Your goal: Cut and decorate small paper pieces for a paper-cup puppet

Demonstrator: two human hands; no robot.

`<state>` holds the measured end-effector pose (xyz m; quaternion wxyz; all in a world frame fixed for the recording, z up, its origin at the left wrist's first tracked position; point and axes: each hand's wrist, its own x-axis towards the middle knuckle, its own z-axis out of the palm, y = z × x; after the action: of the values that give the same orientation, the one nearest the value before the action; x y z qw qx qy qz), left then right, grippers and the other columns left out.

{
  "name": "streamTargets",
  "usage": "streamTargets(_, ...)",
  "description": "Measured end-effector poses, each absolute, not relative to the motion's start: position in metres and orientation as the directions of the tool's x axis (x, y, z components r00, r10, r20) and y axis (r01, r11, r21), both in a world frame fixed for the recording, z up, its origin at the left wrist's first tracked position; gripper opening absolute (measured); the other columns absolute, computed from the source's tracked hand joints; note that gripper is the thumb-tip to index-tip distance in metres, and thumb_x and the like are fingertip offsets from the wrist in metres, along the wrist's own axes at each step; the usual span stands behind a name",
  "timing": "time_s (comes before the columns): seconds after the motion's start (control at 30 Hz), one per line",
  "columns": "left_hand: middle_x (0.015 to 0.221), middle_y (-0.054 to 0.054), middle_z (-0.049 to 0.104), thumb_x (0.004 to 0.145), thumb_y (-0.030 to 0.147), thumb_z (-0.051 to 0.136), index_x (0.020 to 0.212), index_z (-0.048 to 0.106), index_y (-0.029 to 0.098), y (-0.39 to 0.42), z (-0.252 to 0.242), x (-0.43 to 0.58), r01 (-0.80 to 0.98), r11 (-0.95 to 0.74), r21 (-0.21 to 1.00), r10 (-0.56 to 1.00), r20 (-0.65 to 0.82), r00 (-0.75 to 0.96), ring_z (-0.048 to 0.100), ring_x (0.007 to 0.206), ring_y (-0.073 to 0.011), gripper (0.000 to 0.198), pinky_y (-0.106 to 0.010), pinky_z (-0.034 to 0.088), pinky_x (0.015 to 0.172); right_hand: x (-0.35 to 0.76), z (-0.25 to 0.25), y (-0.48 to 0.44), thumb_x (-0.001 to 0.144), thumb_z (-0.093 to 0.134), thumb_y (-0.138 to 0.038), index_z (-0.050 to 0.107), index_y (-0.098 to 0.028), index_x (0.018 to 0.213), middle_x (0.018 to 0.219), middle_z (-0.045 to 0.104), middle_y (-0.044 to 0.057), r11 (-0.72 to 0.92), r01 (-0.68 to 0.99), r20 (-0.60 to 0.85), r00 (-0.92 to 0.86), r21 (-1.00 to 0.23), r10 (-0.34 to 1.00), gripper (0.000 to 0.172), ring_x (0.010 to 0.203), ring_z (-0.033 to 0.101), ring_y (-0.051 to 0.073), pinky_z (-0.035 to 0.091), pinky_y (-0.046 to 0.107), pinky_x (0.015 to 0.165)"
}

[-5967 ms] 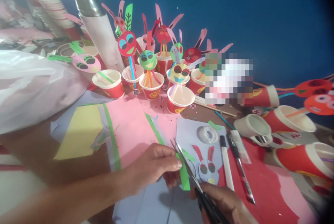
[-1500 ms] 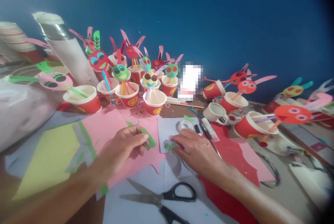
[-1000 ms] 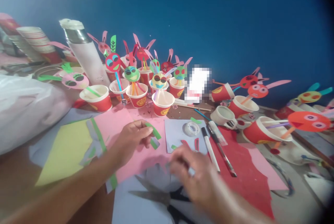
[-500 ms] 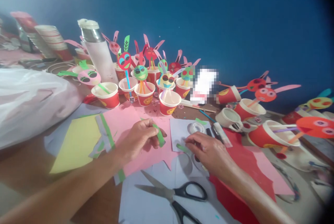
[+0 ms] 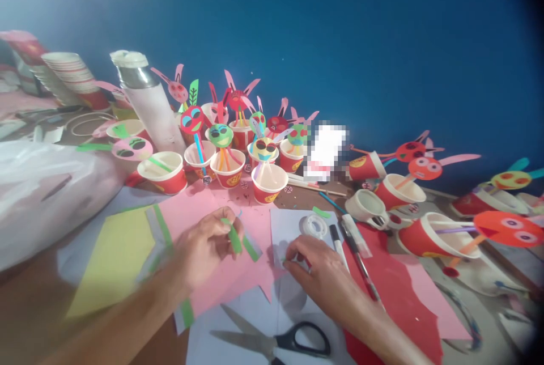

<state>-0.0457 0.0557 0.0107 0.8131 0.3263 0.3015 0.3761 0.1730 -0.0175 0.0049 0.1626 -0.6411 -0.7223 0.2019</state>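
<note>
My left hand (image 5: 210,240), over the pink paper (image 5: 195,200), pinches a small green paper strip (image 5: 234,239) between thumb and fingers. Just right of it, another green strip with a greyish edge (image 5: 251,248) shows against the pink sheet. My right hand (image 5: 317,266) is over the white paper (image 5: 278,223), its thumb and fingertips pressed together. A speck of green seems to show at those tips, too small to name. Below the hands, scissors (image 5: 304,339) with black handles lie with blades apart on white paper. A tape roll (image 5: 315,226) sits beyond my right hand.
Red paper cups (image 5: 269,183) with paper-faced figures line the back. A white mug (image 5: 366,207), markers (image 5: 359,257) and red paper (image 5: 403,297) lie right. Leftward are yellow paper (image 5: 113,260), a plastic bag (image 5: 55,195), a bottle (image 5: 148,107) and stacked cups (image 5: 70,73).
The view has tilted slightly up and right. My left hand has turned its green strip more upright. The green strip that was by my right fingertips no longer shows there; one now shows beside my left hand.
</note>
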Motion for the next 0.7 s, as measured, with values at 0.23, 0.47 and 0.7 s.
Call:
streamTargets(0.23, 0.062, -0.001, 0.06, 0.063, 0.008, 0.045, 0.08, 0.054, 0.016, 0.033, 0.001, -0.02, -0.352, 0.767, 0.536, 0.583, -0.353, 0.732, 0.056, 0.045, -0.0144, 0.021, -0.026, 0.05, 0.042, 0.173, 0.013, -0.019, 0.086, 0.053, -0.018, 0.055, -0.022, 0.079, 0.076, 0.062, -0.001, 0.115, 0.608, 0.09, -0.072, -0.786, 0.993, 0.008, 0.075, 0.058, 0.016, 0.043, 0.028, 0.07)
streamTargets(0.47, 0.059, -0.006, 0.063, 0.081, 0.042, 0.05, 0.076, 0.061, 0.011, 0.013, -0.012, -0.007, -0.099, 0.94, 0.327, 0.264, -0.515, 0.816, 0.053, 0.037, -0.0112, 0.033, -0.018, 0.041, 0.032, 0.162, 0.005, -0.021, 0.08, 0.053, -0.004, 0.056, -0.021, 0.086, 0.102, 0.059, 0.004, 0.613, 0.475, 0.544, -0.292, -0.631, 0.786, 0.019, 0.094, 0.056, 0.017, 0.045, 0.029, 0.081)
streamTargets(0.7, 0.044, 0.006, 0.046, 0.064, 0.034, 0.077, 0.066, 0.054, 0.016, 0.017, -0.002, -0.01, -0.155, 0.881, 0.447, 0.409, -0.553, 0.726, 0.034, 0.032, -0.0052, 0.03, -0.017, 0.038, 0.031, 0.162, 0.009, -0.024, 0.075, 0.05, 0.001, 0.058, -0.021, 0.083, 0.112, 0.055, 0.005, 0.649, 0.482, 0.512, -0.399, -0.589, 0.761, 0.025, 0.106, 0.052, 0.019, 0.045, 0.031, 0.088)
